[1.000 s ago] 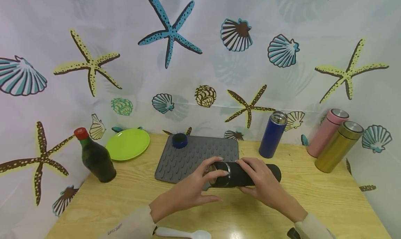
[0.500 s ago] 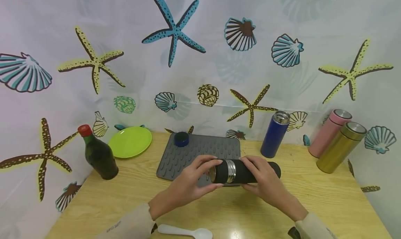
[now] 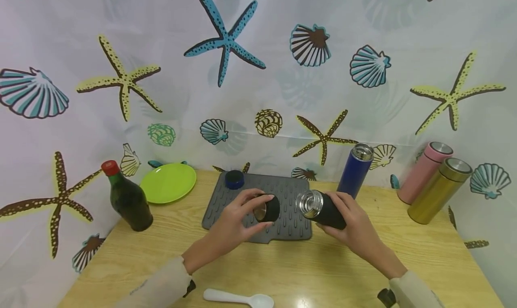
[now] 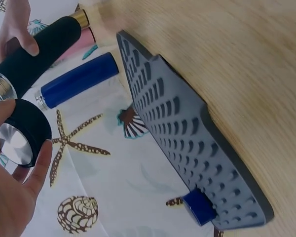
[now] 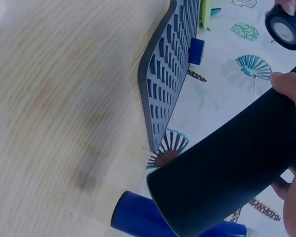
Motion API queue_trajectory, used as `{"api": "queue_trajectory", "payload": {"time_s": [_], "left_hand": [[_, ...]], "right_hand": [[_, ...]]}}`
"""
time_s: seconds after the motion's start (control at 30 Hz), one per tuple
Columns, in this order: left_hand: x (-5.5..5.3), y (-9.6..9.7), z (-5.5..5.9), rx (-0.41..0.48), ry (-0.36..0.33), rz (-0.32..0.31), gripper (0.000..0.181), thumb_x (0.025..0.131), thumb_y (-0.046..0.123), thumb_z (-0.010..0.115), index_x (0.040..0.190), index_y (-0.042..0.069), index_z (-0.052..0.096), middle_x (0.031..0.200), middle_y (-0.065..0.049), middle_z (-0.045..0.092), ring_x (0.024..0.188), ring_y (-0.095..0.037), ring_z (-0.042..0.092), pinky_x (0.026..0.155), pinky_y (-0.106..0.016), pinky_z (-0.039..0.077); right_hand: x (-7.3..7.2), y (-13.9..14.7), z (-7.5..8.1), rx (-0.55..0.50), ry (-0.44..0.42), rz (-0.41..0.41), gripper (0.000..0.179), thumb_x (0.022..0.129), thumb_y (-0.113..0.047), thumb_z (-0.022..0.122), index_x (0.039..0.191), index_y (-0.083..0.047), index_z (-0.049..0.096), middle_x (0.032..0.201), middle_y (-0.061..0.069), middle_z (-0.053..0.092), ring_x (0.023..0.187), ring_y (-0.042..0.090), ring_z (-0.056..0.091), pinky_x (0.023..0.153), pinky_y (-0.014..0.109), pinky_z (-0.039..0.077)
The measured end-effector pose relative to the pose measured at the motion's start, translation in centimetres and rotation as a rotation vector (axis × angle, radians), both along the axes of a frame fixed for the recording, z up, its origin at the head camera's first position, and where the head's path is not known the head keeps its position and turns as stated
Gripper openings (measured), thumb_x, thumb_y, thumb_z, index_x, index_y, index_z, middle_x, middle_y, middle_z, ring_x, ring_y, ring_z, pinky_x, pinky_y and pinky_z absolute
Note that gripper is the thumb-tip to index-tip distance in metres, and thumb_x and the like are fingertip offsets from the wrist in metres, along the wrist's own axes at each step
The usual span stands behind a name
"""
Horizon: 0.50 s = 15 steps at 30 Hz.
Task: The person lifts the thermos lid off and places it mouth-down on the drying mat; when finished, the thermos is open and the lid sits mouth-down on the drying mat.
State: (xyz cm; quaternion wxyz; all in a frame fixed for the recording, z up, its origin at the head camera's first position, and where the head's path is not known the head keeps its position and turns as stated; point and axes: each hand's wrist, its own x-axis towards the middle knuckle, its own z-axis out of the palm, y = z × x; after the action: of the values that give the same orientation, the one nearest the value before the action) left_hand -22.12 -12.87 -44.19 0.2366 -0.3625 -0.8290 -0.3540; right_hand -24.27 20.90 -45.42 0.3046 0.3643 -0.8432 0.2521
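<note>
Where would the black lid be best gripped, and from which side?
The black lid seems best pinched around its curved side wall, coming from the left, as the left hand does: that short round wall looks easy to span, and the open black flask occupies the right.

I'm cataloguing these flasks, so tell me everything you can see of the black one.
The black flask is a matte-looking cylinder with a shiny, ridged, metallic-looking neck. It is uncapped; whether it holds anything cannot be told. The right hand grips its body, holding it tilted above the table, open mouth toward the left hand, which holds the cap apart.
</note>
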Motion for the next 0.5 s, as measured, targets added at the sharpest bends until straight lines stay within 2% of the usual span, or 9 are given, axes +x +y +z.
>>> {"api": "queue_trajectory", "payload": {"time_s": [0.2,0.37,0.43,0.5], "left_hand": [[-1.4,-1.7,0.4,-0.082,0.056,0.081,0.067,0.083,0.015,0.09,0.144,0.015,0.062,0.138,-0.016,0.057,0.112,-0.023,0.066,0.084,-0.038,0.061],[-2.3,-3.3,0.6,-0.142,0.008,0.144,0.065,0.084,0.016,0.09,0.144,0.015,0.063,0.139,-0.018,0.057,0.12,-0.031,0.063,0.093,-0.045,0.06],[-2.7,-3.9,0.3,-0.152,-0.028,0.159,0.064,0.085,0.015,0.089,0.144,0.015,0.063,0.139,-0.019,0.056,0.121,-0.032,0.063,0.095,-0.047,0.059],[-3.0,-4.5,0.0,-0.16,-0.055,0.168,0.064,0.085,0.014,0.089,0.144,0.014,0.063,0.139,-0.018,0.056,0.119,-0.032,0.064,0.096,-0.047,0.059]], "right_hand": [[-0.6,1.0,-0.3,-0.111,-0.177,-0.042,0.082,0.074,-0.013,0.096,0.144,-0.007,0.057,0.132,0.014,0.06,0.114,0.032,0.065,0.085,0.054,0.06],[-1.3,2.1,-0.7,-0.215,-0.294,-0.104,0.078,0.078,-0.013,0.094,0.147,-0.011,0.056,0.134,0.014,0.061,0.117,0.033,0.064,0.089,0.057,0.059],[-1.6,2.6,-0.7,-0.248,-0.313,-0.128,0.077,0.079,-0.014,0.093,0.147,-0.011,0.057,0.134,0.014,0.062,0.118,0.033,0.063,0.092,0.058,0.057],[-1.9,3.0,-0.6,-0.277,-0.327,-0.155,0.076,0.08,-0.015,0.093,0.148,-0.011,0.057,0.134,0.013,0.062,0.12,0.03,0.061,0.095,0.054,0.056]]}}
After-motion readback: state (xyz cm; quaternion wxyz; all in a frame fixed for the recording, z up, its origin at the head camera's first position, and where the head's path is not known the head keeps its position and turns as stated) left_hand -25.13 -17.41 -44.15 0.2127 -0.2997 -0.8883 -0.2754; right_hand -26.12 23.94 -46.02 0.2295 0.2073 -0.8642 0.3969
